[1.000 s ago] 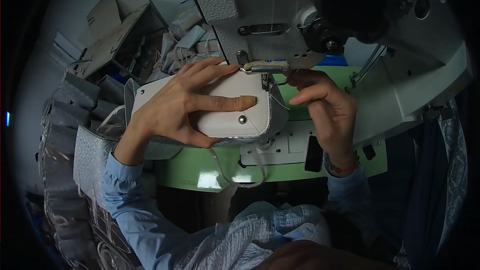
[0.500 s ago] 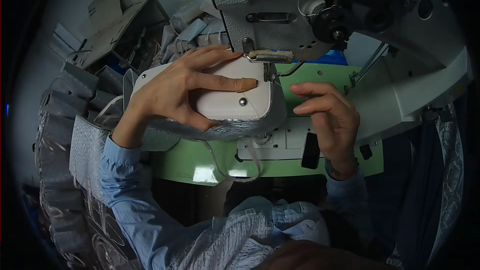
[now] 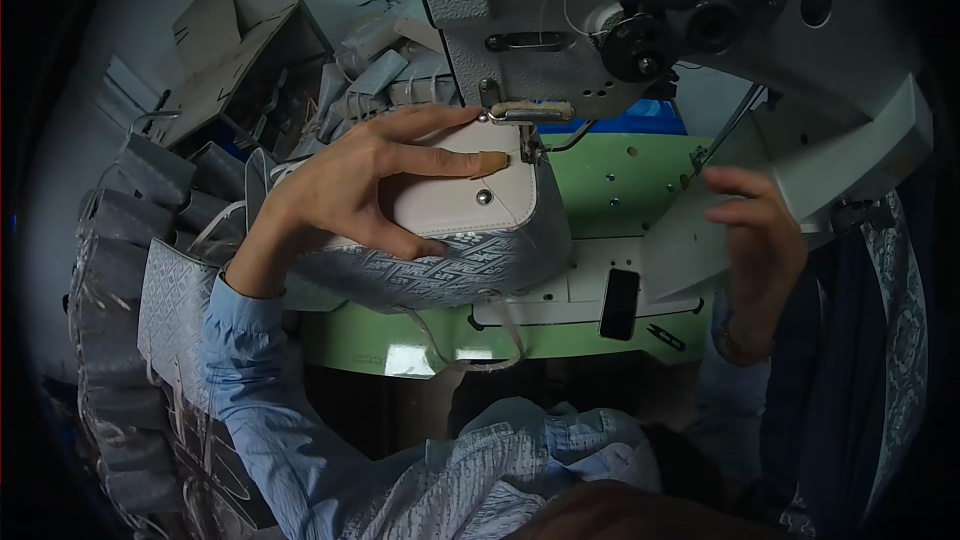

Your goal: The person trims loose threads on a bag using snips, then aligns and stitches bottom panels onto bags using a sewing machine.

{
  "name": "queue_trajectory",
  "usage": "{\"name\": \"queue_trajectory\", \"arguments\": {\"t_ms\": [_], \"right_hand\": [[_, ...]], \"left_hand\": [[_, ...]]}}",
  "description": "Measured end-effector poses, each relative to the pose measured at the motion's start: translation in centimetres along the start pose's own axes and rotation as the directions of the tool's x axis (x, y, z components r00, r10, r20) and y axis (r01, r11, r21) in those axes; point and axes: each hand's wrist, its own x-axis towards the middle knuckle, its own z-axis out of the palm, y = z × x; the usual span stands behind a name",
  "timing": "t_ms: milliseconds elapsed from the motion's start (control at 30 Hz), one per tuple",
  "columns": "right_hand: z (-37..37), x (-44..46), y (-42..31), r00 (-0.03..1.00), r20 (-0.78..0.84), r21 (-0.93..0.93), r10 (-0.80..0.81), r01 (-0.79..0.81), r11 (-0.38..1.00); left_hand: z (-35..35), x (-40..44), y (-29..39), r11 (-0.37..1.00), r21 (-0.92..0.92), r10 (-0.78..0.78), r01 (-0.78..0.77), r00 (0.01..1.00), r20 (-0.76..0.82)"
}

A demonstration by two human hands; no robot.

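My left hand (image 3: 365, 175) lies spread over the white flap (image 3: 440, 205) of a handbag, with tape round one finger. The bag's patterned grey-silver side (image 3: 450, 265) faces me, and a round metal stud (image 3: 485, 197) sits on the flap. The flap's stitched edge is under the presser foot (image 3: 528, 145) of a sewing machine (image 3: 560, 70). A thin strap (image 3: 515, 335) hangs from the bag onto the green table. My right hand (image 3: 755, 240) is raised to the right, away from the bag, slightly blurred, fingers bent and apart, with nothing visible in it.
A phone (image 3: 619, 305) and small thread snips (image 3: 667, 337) lie on the green table (image 3: 350, 335). Many grey bag pieces (image 3: 120, 270) are stacked at the left. Cardboard (image 3: 215, 60) and wrapped items (image 3: 380, 70) stand behind. Patterned fabric (image 3: 885, 320) hangs at the right.
My right hand has moved right, away from the presser foot, uncovering the snips near the phone. My left hand remains on the flap. The view has shifted slightly.
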Motion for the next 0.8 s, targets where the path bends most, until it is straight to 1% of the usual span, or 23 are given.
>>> {"name": "queue_trajectory", "arguments": {"t_ms": [67,133,167,200,233,267,300,367,500,600,667,733,800], "right_hand": [[-2.9,-0.3,0.5,0.991,-0.129,-0.077,-0.032,0.022,0.997],[-7.0,0.5,0.6,0.94,-0.29,-0.368,-0.182,0.066,0.928],[-10.0,1.0,0.9,0.891,-0.384,-0.465,-0.244,0.042,0.884],[-13.3,1.6,1.6,0.835,-0.474,-0.515,-0.278,-0.007,0.857],[-16.3,2.1,2.1,0.786,-0.548,-0.531,-0.288,-0.06,0.845],[-19.3,2.6,2.8,0.75,-0.602,-0.521,-0.275,-0.109,0.846],[-21.9,2.9,3.5,0.726,-0.639,-0.504,-0.254,-0.146,0.851],[-27.1,3.2,5.3,0.685,-0.705,-0.435,-0.184,-0.212,0.875],[-33.5,2.9,9.0,0.638,-0.77,-0.275,-0.025,-0.295,0.915],[-36.1,2.3,11.8,0.592,-0.803,-0.167,0.073,-0.34,0.925],[-36.5,1.8,14.0,0.561,-0.817,-0.091,0.135,-0.357,0.93],[-35.5,1.2,16.2,0.532,-0.824,-0.024,0.194,-0.375,0.927],[-33.8,0.3,18.3,0.523,-0.822,-0.003,0.227,-0.403,0.915]], "left_hand": [[0.1,0.0,-0.3,0.998,-0.056,-0.001,0.001,1.0,-0.011],[-0.1,0.1,0.0,0.999,-0.043,-0.01,0.01,1.0,-0.007],[-0.1,0.1,0.2,0.999,-0.031,-0.024,0.024,1.0,0.0],[0.0,0.1,0.1,0.999,-0.034,-0.025,0.025,1.0,-0.001],[0.1,0.2,0.0,0.999,0.001,0.046,-0.046,0.998,-0.036],[0.2,0.3,-0.1,0.993,0.04,0.117,-0.115,0.991,-0.068],[0.3,0.2,0.1,0.993,0.041,0.114,-0.111,0.991,-0.066],[0.3,0.1,0.4,0.995,0.084,0.059,-0.054,0.997,-0.058],[0.6,-0.1,0.3,0.996,0.08,0.047,-0.042,0.997,-0.062],[0.7,-0.3,0.2,0.993,0.109,0.055,-0.046,0.995,-0.079],[0.8,-0.3,0.9,0.992,0.128,0.022,-0.011,0.996,-0.088],[0.9,-0.5,1.1,0.993,0.113,-0.004,0.016,0.995,-0.098],[1.0,-0.6,1.4,0.994,0.098,-0.032,0.043,0.993,-0.111]]}}
